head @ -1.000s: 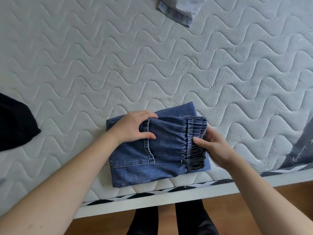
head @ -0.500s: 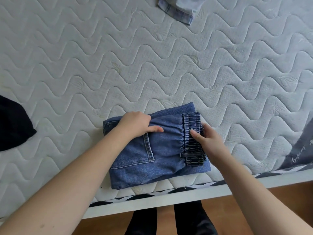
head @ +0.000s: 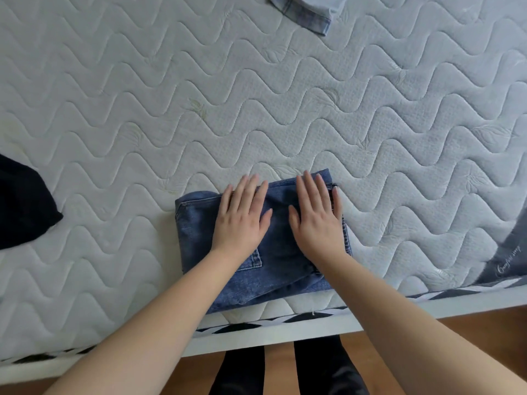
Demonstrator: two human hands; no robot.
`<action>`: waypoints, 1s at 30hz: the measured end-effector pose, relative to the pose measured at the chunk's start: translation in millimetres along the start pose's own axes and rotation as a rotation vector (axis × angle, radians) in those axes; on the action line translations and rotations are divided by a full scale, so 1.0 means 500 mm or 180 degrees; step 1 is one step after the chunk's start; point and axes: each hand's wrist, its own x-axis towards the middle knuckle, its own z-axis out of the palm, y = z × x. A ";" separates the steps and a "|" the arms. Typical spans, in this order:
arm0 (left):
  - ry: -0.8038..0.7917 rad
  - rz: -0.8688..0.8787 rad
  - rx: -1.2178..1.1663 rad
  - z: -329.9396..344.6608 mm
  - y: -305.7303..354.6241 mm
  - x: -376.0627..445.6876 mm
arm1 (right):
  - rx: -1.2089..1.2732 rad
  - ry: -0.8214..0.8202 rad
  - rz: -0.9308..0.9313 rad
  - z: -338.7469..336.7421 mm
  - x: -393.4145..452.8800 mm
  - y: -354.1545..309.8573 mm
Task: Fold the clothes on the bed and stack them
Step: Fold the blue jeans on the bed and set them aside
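A folded pair of dark blue jeans (head: 196, 232) lies near the front edge of the white quilted mattress (head: 142, 109). My left hand (head: 242, 218) presses flat on the middle of the bundle, fingers straight and pointing away from me. Beside it, my right hand (head: 316, 215) lies flat on the right half, covering the elastic waistband. A back pocket seam shows under my left wrist.
A light blue denim garment (head: 308, 10) lies at the far edge of the mattress. A black garment (head: 22, 206) sits at the left edge. A grey cloth with script lettering (head: 510, 252) is at the right. The white bed frame (head: 256, 334) and wooden floor lie below.
Both hands have let go of the top fold and waistband and now lie flat on the jeans. The bundle is flatter than before.
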 end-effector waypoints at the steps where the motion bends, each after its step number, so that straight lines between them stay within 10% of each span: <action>1: -0.0138 0.0095 -0.0061 0.006 0.010 -0.022 | -0.0087 -0.0126 -0.0017 0.012 -0.001 0.007; 22: -0.0854 -0.0649 -0.0053 -0.001 -0.043 -0.223 | 0.0179 -0.0501 0.0163 0.039 -0.060 0.116; 30: -0.0924 0.0159 0.0035 0.036 0.043 -0.271 | 0.0037 -0.0487 0.0155 0.031 -0.063 0.111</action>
